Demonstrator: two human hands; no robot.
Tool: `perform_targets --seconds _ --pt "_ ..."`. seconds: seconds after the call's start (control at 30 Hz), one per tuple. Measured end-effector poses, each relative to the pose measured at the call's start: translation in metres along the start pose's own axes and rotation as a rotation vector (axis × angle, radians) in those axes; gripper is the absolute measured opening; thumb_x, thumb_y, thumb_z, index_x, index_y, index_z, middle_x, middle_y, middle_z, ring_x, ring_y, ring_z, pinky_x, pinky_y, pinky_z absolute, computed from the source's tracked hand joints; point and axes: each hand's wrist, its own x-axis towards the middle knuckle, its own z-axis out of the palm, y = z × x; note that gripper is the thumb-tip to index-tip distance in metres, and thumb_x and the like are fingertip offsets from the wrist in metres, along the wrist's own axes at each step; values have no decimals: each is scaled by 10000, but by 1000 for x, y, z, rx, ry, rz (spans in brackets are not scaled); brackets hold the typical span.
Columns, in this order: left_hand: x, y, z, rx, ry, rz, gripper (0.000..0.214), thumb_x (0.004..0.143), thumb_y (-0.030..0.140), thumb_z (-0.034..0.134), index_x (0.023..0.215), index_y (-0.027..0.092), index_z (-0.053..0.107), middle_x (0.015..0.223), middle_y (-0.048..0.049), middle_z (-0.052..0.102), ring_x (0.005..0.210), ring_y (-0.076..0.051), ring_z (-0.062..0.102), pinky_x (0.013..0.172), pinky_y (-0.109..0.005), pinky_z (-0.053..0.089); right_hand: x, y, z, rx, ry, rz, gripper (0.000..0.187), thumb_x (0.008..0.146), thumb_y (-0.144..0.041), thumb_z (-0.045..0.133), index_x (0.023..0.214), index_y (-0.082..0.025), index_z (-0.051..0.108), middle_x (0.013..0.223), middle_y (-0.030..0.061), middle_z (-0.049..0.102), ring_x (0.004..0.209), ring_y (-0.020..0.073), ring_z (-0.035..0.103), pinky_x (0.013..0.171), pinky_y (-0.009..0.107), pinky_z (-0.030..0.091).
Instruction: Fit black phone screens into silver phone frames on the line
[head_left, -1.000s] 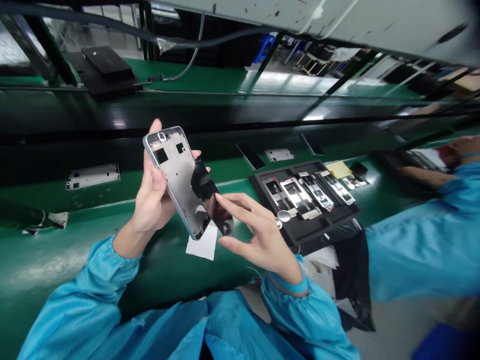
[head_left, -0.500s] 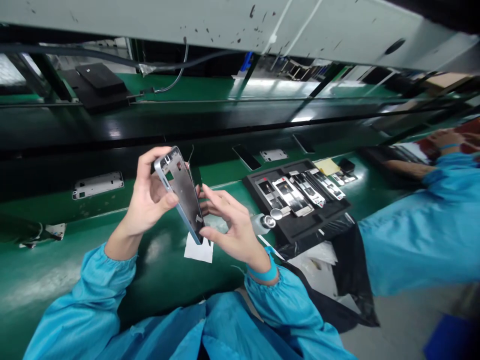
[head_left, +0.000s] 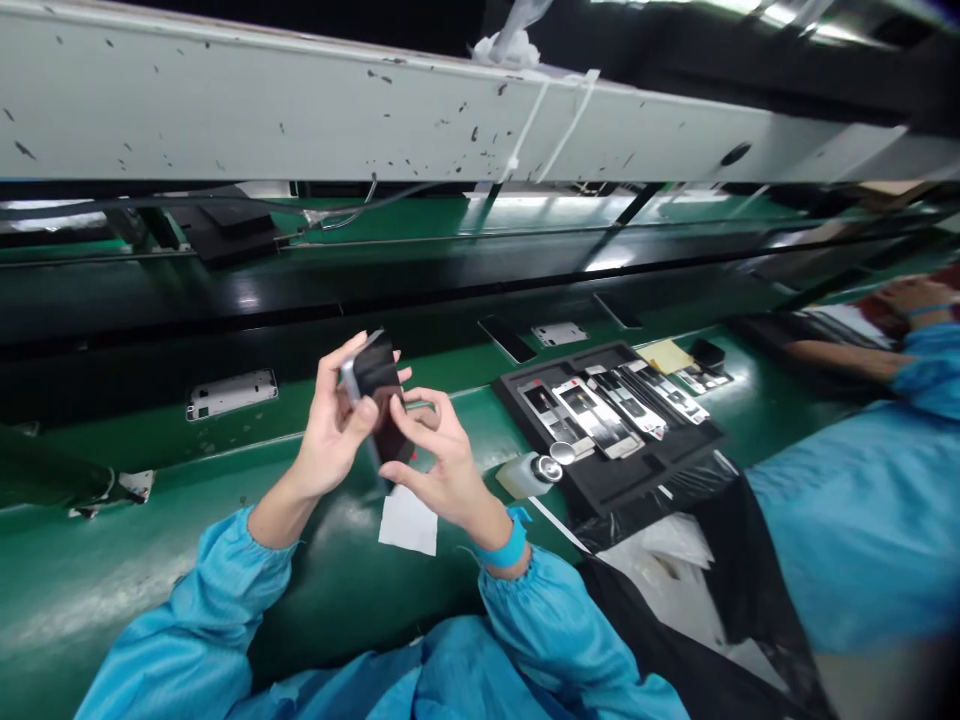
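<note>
A phone (head_left: 381, 375) with a dark glossy face and a pale metal edge is held tilted above the green bench. My left hand (head_left: 326, 445) is closed round its left side, the thumb lying over the front edge. At the lower right, my right hand (head_left: 442, 465) grips the same phone, thumb at the bottom and fingertips at the face. Motion blurs the phone, and its back is hidden. Below it lies a white paper square (head_left: 409, 522). To the right of my right hand stands a clear bottle (head_left: 523, 477) with a metal top.
A black foam tray (head_left: 652, 478) holds several opened phone parts. Beyond it are a yellow paper (head_left: 665, 355) and a small black item. Phone plates (head_left: 232, 393) and dark screens (head_left: 506, 339) lie along the back. At right is a co-worker's blue sleeve (head_left: 847, 500); a grey beam crosses above.
The bare metal inside of the phone frame faced me before; a dark glossy face now covers it. My right fingertips have come onto this face. The view has tilted up slightly.
</note>
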Motion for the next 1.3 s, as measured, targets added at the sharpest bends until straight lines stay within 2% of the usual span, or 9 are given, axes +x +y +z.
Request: perform_targets --seconds 0.1,0.2,0.27,0.37,0.6,0.7,0.9,1.07,1.3 --pt "-4 -3 12 -110 134 -35 522 1038 682 608 1357 270 622 1195 -110 804 1017 -265 822 910 -443 689 3 -8 1 25 54 18 789 978 -800 604 1527 -237 672 1543 209 451 1110 277 660 1028 520 620" --pt "-8 -3 17 -135 8 -162 646 993 811 536 1217 238 729 982 -98 824 797 -268 816 741 -430 696 15 -19 -8 234 83 211 867 1003 -888 397 1442 -204 698 1215 156 668 852 209 668 772 390 645" --pt "-10 -3 18 -106 -42 -240 696 980 840 519 1149 214 773 946 -106 823 748 -278 804 733 -450 687 21 -24 -15 376 20 356 865 1003 -911 326 1062 -176 779 740 39 640 577 154 562 534 290 524" --pt "-17 0 21 -41 -59 -279 691 995 812 531 1102 188 808 988 -128 827 812 -298 805 807 -465 671 20 -30 -21 457 -23 437 808 962 -947 380 633 -226 539 438 -44 434 398 110 408 421 250 363" --pt "-39 8 36 226 1 -114 515 1108 614 498 1123 234 845 1098 -76 837 998 -248 786 944 -358 600 13 -52 -35 401 -65 360 722 1026 -829 464 619 -233 463 461 -50 418 422 111 436 436 249 324" --pt "-28 -1 45 330 93 18 514 1080 628 561 1020 206 848 1046 -82 833 1007 -239 775 945 -330 588 14 -48 -41 388 58 351 717 949 -878 560 664 -221 520 583 -39 466 548 122 473 505 251 397" --pt "22 -2 61 -133 195 -126 569 1027 770 525 1137 228 656 901 -74 823 705 -238 792 673 -381 670 -23 -29 -57 458 -214 426 764 1038 -859 368 859 -188 685 783 48 725 748 186 696 725 312 597" --pt "30 2 80 -220 215 -97 627 1016 836 447 1145 241 595 890 -77 828 687 -248 805 634 -376 682 -41 -18 -74 399 -264 447 789 1011 -873 423 621 -206 580 471 -15 541 401 106 467 444 246 394" --pt "42 -10 110 -202 304 -1 695 1010 876 333 1140 240 581 847 -80 819 646 -242 793 606 -350 659 -35 4 -72 531 -52 444 837 830 -956 620 436 -243 426 362 -32 403 362 83 374 423 259 326"
